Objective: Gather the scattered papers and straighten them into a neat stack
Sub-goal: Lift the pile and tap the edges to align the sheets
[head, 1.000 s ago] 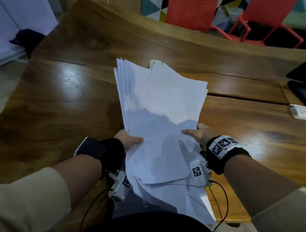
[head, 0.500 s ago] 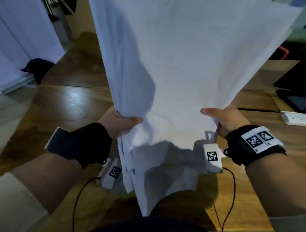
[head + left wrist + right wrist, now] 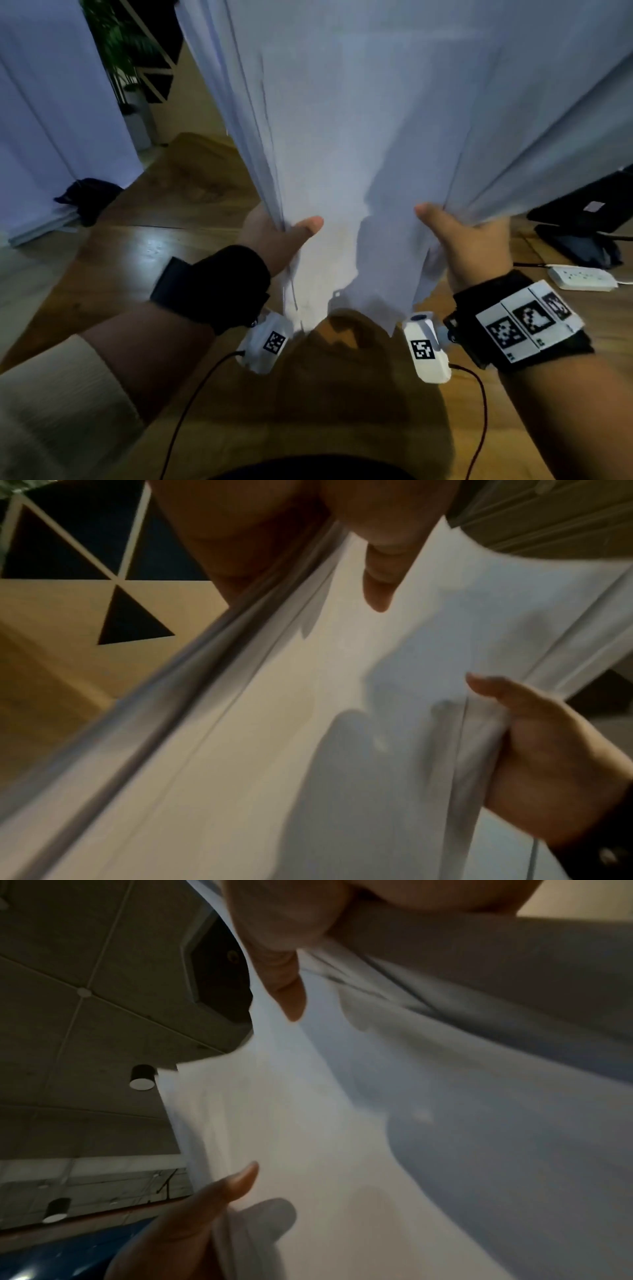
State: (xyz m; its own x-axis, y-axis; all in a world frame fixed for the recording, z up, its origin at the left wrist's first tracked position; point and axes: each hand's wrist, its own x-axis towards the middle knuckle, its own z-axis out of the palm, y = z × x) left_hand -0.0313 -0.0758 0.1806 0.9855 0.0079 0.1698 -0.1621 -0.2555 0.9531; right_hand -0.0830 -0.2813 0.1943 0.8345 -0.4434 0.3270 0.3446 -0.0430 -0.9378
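A sheaf of white papers stands upright in the air over the wooden table, filling the upper head view. Its lower edges are uneven and hang just above the table. My left hand grips the sheaf's left edge, thumb on the near face. My right hand grips the right edge the same way. The left wrist view shows the papers under my left thumb. In the right wrist view the papers run under my right thumb. Fingers behind the sheets are hidden.
A white power strip lies on the table at the right, behind it a dark device on a stand. A dark bag sits on the floor at the left by a white curtain.
The papers went from lying flat on the table to standing upright in both hands. They have risen closer to the camera, and the uneven bottom edges now hang free above the table.
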